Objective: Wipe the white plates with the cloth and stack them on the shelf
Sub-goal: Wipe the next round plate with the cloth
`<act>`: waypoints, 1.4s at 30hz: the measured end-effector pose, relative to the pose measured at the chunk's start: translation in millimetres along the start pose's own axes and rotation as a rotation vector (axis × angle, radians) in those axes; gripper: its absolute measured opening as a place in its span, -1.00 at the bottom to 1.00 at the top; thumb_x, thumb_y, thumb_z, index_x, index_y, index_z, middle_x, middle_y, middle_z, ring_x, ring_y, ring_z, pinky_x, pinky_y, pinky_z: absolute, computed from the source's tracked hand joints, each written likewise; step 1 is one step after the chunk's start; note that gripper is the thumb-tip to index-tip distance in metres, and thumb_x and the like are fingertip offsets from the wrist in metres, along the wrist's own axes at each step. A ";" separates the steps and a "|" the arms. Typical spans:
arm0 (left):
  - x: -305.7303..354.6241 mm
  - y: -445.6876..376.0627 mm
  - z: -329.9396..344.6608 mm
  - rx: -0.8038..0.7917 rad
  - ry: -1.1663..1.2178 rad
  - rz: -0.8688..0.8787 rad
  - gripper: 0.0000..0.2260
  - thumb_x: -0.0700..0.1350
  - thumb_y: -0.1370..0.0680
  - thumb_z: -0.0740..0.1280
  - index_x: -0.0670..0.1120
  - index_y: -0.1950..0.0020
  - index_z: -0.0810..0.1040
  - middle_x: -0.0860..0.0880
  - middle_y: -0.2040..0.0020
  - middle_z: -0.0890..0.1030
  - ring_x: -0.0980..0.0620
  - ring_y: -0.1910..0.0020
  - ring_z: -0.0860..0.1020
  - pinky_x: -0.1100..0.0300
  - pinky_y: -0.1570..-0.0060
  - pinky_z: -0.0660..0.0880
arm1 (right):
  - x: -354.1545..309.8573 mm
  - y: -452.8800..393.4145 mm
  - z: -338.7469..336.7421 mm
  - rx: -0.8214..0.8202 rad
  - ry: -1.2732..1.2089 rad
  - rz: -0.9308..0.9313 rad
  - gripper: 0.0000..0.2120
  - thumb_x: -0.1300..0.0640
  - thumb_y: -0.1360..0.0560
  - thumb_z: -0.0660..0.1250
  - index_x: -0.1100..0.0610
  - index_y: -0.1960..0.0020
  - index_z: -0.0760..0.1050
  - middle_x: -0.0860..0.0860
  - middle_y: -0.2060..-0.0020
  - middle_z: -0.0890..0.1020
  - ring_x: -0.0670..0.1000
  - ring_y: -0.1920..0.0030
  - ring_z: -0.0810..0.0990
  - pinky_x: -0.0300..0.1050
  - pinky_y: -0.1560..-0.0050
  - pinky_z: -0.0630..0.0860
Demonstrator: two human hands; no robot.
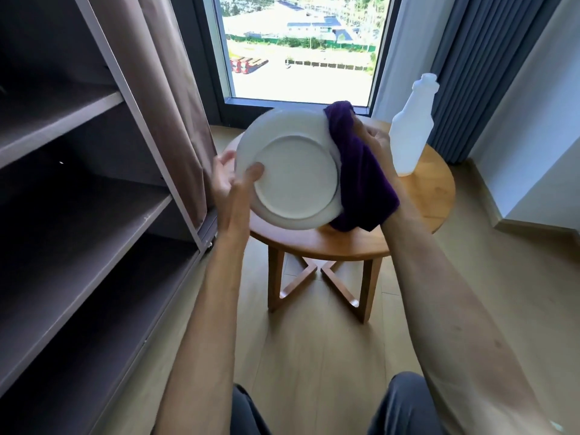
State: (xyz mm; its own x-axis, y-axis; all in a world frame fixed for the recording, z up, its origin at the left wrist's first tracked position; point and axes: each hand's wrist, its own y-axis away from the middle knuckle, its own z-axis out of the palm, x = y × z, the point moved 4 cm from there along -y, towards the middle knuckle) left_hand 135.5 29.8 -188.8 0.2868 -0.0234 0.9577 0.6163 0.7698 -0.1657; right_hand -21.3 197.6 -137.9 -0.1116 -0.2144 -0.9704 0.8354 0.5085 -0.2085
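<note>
A white plate [292,171] is held up above the round wooden table [433,196], tilted with its underside facing me. My left hand [232,180] grips its left rim, thumb on the underside and fingers behind. My right hand [373,142] holds a purple cloth [361,183] against the plate's right edge; the cloth hangs down past the rim. The plate's front face is hidden. The grey shelf unit [94,196] stands at the left, and no plates show on its boards.
A white plastic bottle [411,130] stands on the table's far right. A brown curtain [175,105] hangs beside the shelf unit, a blue-grey curtain [477,73] at the right. A window is behind the table. My knees show at the bottom over the wooden floor.
</note>
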 end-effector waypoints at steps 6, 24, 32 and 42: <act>4.6 -11.2 -10.4 -0.290 -0.034 0.031 -0.47 -0.03 -0.37 0.57 -0.22 -0.28 0.59 -0.23 -0.17 0.67 -0.23 -0.15 0.66 -0.25 -0.12 0.62 | -19.7 1.2 -1.8 -0.130 0.084 0.039 -0.59 -0.12 -0.58 0.39 0.10 0.31 0.42 0.04 0.39 0.39 0.00 0.38 0.39 -0.10 0.30 0.38; -32.1 -0.1 26.8 0.107 0.389 -0.244 -0.30 -0.17 -0.21 0.56 -0.11 -0.36 0.51 -0.21 -0.25 0.64 -0.20 -0.23 0.62 -0.07 -0.12 0.65 | 25.7 52.4 1.2 0.143 -0.398 0.251 -0.62 -0.03 -0.34 0.58 0.15 -0.03 0.58 -0.07 0.34 0.68 -0.15 0.35 0.66 -0.27 0.26 0.60; -16.8 -20.2 -5.4 -0.169 0.077 -0.058 -0.44 -0.08 -0.32 0.60 -0.21 -0.27 0.59 -0.27 -0.16 0.66 -0.23 -0.09 0.65 -0.24 -0.11 0.61 | 6.2 12.4 -9.7 -0.155 -0.175 0.183 -0.60 0.00 -0.39 0.58 0.24 -0.08 0.58 0.20 0.07 0.59 0.16 0.06 0.56 0.07 -0.08 0.51; -29.4 22.0 41.4 0.421 0.536 -0.218 -0.48 -0.20 -0.34 0.59 -0.19 -0.28 0.59 -0.21 -0.16 0.70 -0.17 -0.03 0.70 -0.09 0.09 0.68 | 53.7 44.5 14.2 0.434 -0.505 0.102 -0.85 0.09 -0.55 0.46 0.15 0.09 0.56 0.01 0.28 0.56 -0.04 0.26 0.52 -0.23 0.27 0.51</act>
State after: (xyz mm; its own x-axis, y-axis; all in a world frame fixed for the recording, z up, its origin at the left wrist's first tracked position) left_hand 110.3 73.9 -210.8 0.5769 -0.4320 0.6932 0.3963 0.8901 0.2250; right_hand 17.5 197.0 -197.5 0.1568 -0.6003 -0.7842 0.9808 0.1881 0.0521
